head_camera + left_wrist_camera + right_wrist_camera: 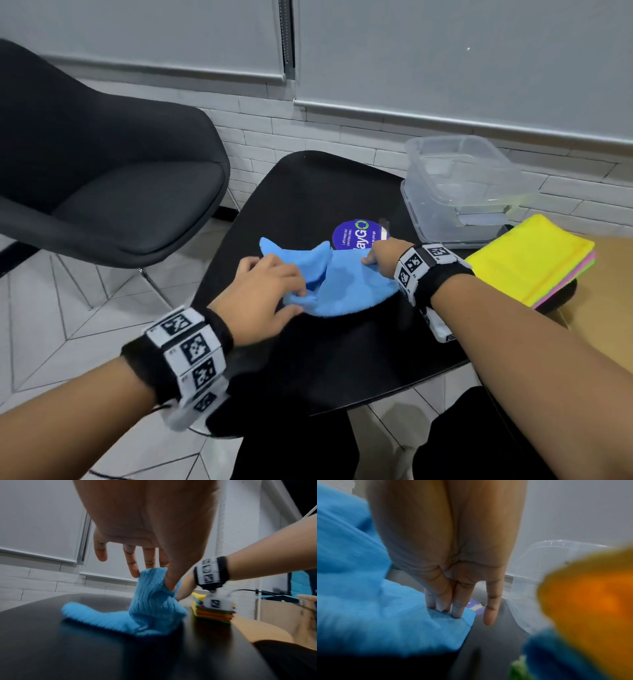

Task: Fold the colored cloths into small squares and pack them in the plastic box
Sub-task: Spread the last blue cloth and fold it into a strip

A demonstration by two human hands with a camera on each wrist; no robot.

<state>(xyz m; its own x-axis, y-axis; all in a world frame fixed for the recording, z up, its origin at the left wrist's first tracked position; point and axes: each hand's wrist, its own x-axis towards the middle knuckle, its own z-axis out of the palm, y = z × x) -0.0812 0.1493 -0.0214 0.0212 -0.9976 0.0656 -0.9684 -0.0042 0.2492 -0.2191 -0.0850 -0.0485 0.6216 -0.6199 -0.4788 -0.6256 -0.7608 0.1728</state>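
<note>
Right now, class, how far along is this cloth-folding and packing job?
Done: nothing packed; the plastic box looks empty. In hand: left hand pinches the blue cloth, lifting a fold, while right hand presses its far corner. Left: the stack of colored cloths waits.

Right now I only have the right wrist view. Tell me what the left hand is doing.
Observer: The left hand pinches a raised fold of the blue cloth, lifting it off the black table.
Operator: Report what's in the plastic box.
Observer: No coloured cloth shows inside the clear plastic box.
Operator: Name that orange blur by my wrist.
Observer: A stack of folded cloths, yellow on top, lying right of the right hand.
</note>
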